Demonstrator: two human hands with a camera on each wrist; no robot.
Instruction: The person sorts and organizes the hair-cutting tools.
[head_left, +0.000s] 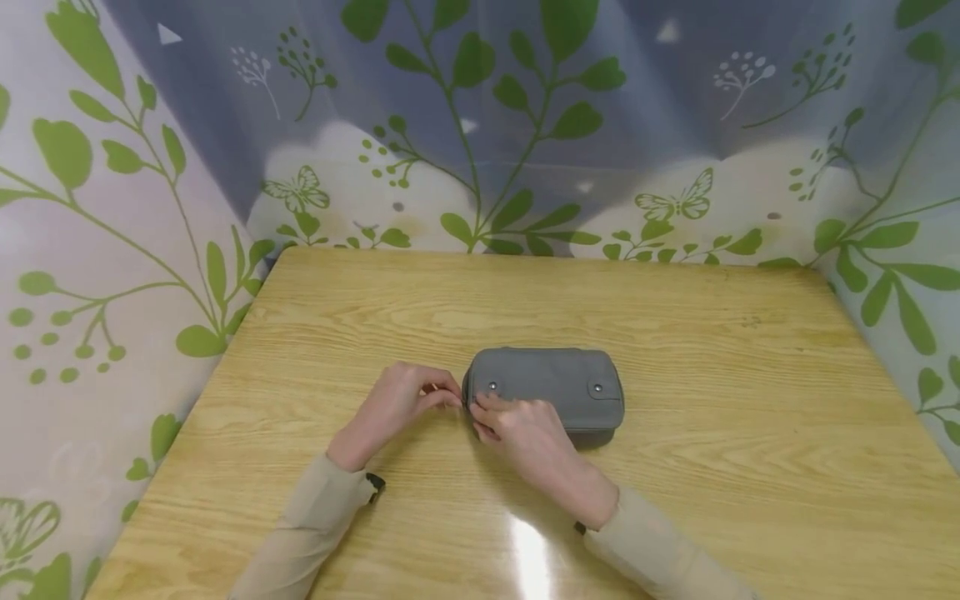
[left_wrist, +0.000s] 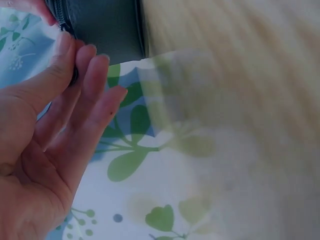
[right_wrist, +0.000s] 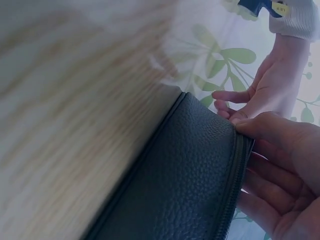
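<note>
A grey pebbled zip pouch (head_left: 551, 371) lies on the wooden table, its top showing two metal snaps, one on a short tab (head_left: 604, 389) at the right. At the pouch's left end, my left hand (head_left: 393, 404) pinches the dark zipper pull (left_wrist: 75, 76) between thumb and forefinger; the other fingers extend loosely. My right hand (head_left: 534, 437) holds the near left corner of the pouch. In the right wrist view its thumb presses by the zipper (right_wrist: 234, 182) while the fingers lie along the other side. The zipper's teeth look closed where they show.
The wooden table (head_left: 720, 400) extends around the pouch on all sides. Leaf-patterned curtain (head_left: 480, 192) hangs along its back edge and both sides. Dark straps (head_left: 377, 483) show at the beige sleeve cuffs.
</note>
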